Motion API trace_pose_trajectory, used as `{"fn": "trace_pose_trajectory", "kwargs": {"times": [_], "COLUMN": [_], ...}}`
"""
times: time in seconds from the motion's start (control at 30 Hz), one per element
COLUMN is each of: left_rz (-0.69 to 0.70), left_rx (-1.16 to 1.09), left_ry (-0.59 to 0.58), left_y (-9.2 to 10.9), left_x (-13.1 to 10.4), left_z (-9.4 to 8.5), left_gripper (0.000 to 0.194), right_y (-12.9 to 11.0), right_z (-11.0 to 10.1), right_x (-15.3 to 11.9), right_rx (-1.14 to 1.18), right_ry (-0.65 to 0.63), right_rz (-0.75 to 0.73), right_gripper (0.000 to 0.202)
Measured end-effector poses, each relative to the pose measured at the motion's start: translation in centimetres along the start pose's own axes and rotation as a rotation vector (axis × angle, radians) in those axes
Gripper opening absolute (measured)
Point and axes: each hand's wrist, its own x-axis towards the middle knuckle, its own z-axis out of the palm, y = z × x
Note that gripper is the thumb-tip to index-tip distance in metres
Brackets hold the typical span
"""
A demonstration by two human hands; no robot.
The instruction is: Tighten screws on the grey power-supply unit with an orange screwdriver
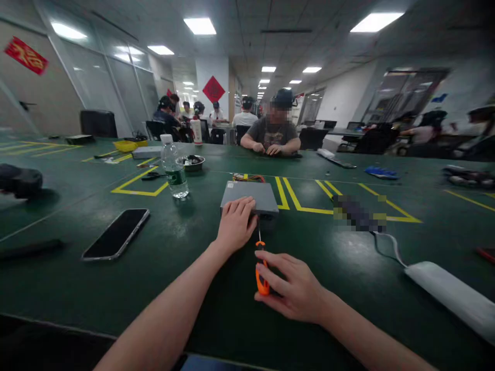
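A grey metal computer power supply (pixel 259 195) lies on the green table in front of me, with coloured wires (pixel 251 178) at its far side. My left hand (pixel 236 219) holds it, the fingers over the near left part of its top and the thumb down at the near face. In my right hand (pixel 292 286) is a screwdriver (pixel 262 275) with an orange and black handle, held between the fingertips and thumb. The screwdriver's thin shaft points away from me at the near face of the power supply. Whether its tip sits in a screw is too small to tell.
Left of the power supply stand a water bottle (pixel 176 172) and a metal bowl (pixel 193 163) of small parts. A phone (pixel 117 234) lies nearer me. To the right are a white power strip (pixel 450 293) and a blurred-out dark object. Across the table sits a person (pixel 273 129).
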Motion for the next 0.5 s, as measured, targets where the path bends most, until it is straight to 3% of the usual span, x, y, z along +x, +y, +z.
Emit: {"fn": "trace_pose_trajectory", "kwargs": {"times": [0.13,0.33,0.5], "left_rz": [0.002,0.005,0.010], "left_rx": [0.003,-0.006,-0.006], "left_ry": [0.015,0.007,0.004], "left_y": [0.09,0.09,-0.03], "left_x": [-0.13,-0.20,-0.32], "left_z": [0.14,0.14,-0.01], "left_gripper": [0.031,0.031,0.031], "right_y": [-0.03,-0.34,-0.22], "right_z": [-0.24,-0.58,-0.27], "right_x": [-0.81,-0.45,-0.51], "right_rx": [0.062,0.029,0.011], "right_ry": [0.024,-0.107,-0.008], "right_rz": [0.070,0.056,0.036], "right_gripper": [0.032,0.032,0.027]}}
